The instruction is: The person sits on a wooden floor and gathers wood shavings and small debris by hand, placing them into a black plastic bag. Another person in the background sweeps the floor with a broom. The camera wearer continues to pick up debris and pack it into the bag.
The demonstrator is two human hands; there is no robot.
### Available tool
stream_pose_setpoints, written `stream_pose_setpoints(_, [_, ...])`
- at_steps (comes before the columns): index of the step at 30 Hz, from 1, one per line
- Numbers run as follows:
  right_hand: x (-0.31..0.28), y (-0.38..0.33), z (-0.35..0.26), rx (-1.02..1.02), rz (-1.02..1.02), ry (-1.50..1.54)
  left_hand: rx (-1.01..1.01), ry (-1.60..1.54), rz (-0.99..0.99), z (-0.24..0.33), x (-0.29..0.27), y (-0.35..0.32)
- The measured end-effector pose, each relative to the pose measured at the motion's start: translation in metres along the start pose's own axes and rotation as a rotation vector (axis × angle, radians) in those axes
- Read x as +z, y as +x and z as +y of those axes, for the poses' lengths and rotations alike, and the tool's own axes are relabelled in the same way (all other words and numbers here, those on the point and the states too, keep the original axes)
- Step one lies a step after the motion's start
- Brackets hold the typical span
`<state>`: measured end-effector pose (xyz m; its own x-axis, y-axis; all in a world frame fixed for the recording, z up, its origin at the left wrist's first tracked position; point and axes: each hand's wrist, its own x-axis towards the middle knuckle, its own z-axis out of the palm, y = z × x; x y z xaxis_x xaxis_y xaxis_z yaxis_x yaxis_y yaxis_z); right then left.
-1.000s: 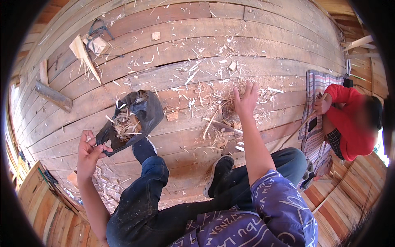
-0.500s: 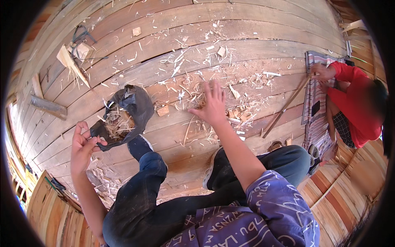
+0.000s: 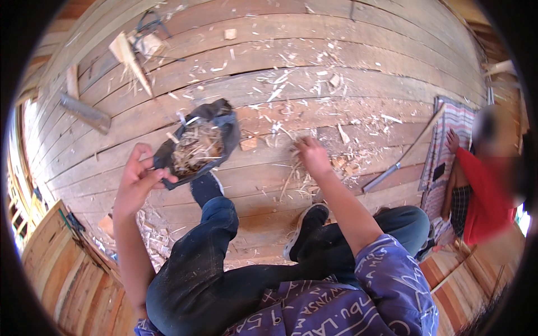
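Black plastic bag (image 3: 231, 137) sits left of centre, on or just above the plank floor (image 3: 260, 221), mouth gaping; can't tell if its underside touches down. Wood shavings (image 3: 197, 143) fill the mouth and hide the bottom. The bag overlaps the left shoe (image 3: 206, 189) in view, covering part of it.

Left hand (image 3: 139, 176): thumb and fingers pinched on the bag's near-left rim; the parts behind the plastic are hidden.

Right hand (image 3: 314, 157): back up, fingers curled down into loose chips at mid-floor. Fingertips are hidden and motion-blurred, so can't tell whether it has hold of any.

Small wood block (image 3: 248, 144) between bag and right hand. Chip scatter (image 3: 350, 162) just right of that hand, individual bits too soft to sort.

Further out: splintered wood wedge (image 3: 131, 66) and dark strap (image 3: 152, 23) upper left, strap outline smeared. Long stick-like tool (image 3: 384, 172) on the right, grey near end; type unclear. Its far end reaches the striped mat (image 3: 447, 131), partly covered by a co-worker in a red top (image 3: 476, 185), head area blurred out.

Writing: purple shirt (image 3: 395, 280) has white printed letters and digits, broken by folds and cut off at the lower edge.
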<state>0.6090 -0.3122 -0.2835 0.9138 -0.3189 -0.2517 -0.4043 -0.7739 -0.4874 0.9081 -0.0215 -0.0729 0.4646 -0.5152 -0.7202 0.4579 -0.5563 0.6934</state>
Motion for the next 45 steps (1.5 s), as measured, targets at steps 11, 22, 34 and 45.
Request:
stream_pose_setpoints(11, [-0.112,0.054,-0.044,0.355,0.501,0.45,0.058,-0.03,-0.101,0.016,0.011,-0.006])
stream_pose_setpoints(22, [-0.172,0.045,-0.042,0.616,0.366,1.25,0.053,0.0,-0.08,0.005,0.006,-0.007])
stream_pose_setpoints(34, [-0.117,0.08,-0.202,-0.379,0.212,0.639,0.052,0.104,0.019,0.01,0.018,-0.002])
stream_pose_setpoints(45, [-0.065,-0.069,0.072,1.012,0.047,0.084,0.087,-0.008,0.022,0.008,-0.003,0.01])
